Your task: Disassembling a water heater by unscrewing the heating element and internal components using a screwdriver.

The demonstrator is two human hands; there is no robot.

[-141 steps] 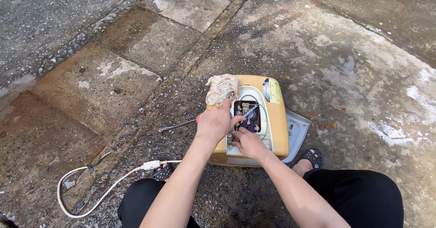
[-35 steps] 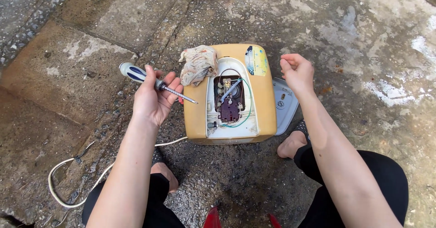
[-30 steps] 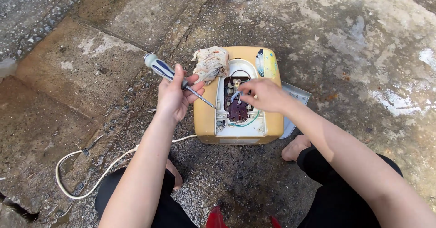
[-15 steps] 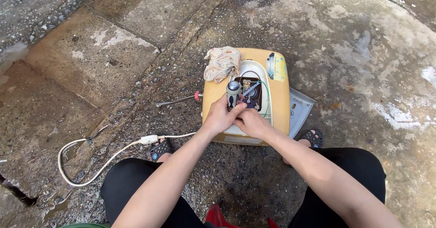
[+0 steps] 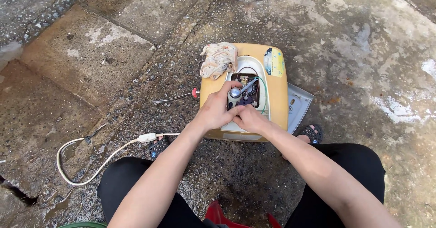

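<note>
A yellow appliance casing (image 5: 278, 96) lies on wet concrete with its white panel open, showing wires and a dark part inside. My left hand (image 5: 215, 113) grips a screwdriver (image 5: 234, 93) that stands upright in the opening, its rounded handle end facing me. My right hand (image 5: 250, 118) presses against the left one, its curled fingers pinching low on the screwdriver's shaft. The tip is hidden inside the casing. A crumpled, dirty cloth (image 5: 219, 58) rests on the casing's far left corner.
A metal hose with a red end (image 5: 175, 98) lies left of the casing. A white cord (image 5: 91, 157) loops at the left. A grey cover plate (image 5: 299, 104) sits under the casing's right side. My sandalled feet (image 5: 311, 132) flank it. A crack (image 5: 18, 194) runs through the concrete.
My left hand has carried the screwdriver from left of the casing to upright over the opening. My right hand has come in to join it. In the last half second, hardly any motion.
</note>
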